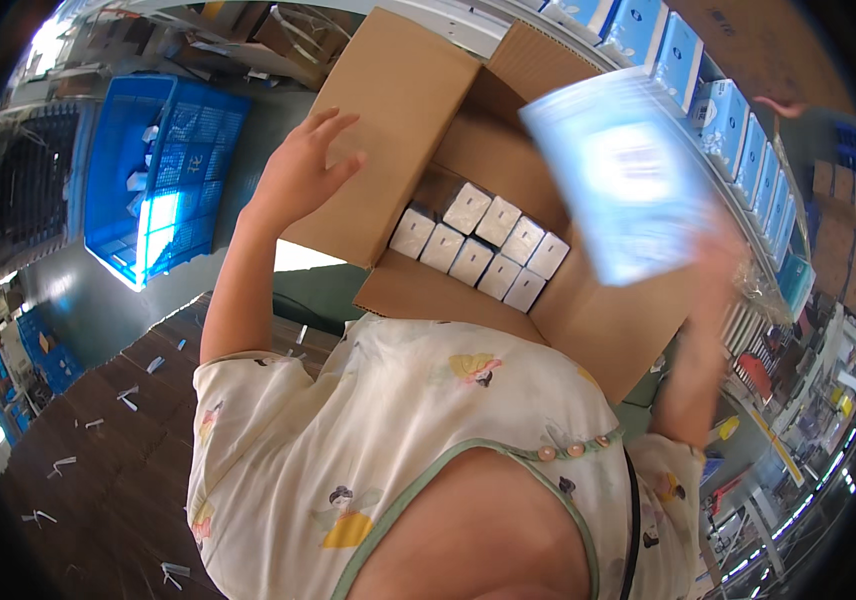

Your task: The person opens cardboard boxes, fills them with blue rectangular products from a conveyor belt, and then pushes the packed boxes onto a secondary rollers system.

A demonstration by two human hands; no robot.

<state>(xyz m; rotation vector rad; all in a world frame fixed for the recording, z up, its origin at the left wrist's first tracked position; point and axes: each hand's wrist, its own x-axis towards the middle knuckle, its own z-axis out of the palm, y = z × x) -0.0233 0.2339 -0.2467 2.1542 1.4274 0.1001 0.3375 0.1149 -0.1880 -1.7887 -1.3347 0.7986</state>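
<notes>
A large cardboard box (638, 330) stands before me with its flaps folded outward. Inside, several white-ended packs (470, 262) stand in rows on the bottom. My right hand (718, 255), smeared by motion, grips the lower right edge of a blue-and-white tissue pack (613, 175). That pack is blurred too, tilted above the right side of the box, and hides part of its far right side. Over the left flap (398, 95) is my left hand (303, 170), open, its fingers apart and nothing in them; I cannot tell whether it touches the cardboard.
Along the far right runs a line of blue packs (723, 125) on a metal-edged conveyor or shelf. A blue plastic crate (158, 180) with some things in it stands to the left. Pale scraps (128, 398) litter the dark brown surface (98, 490) at lower left.
</notes>
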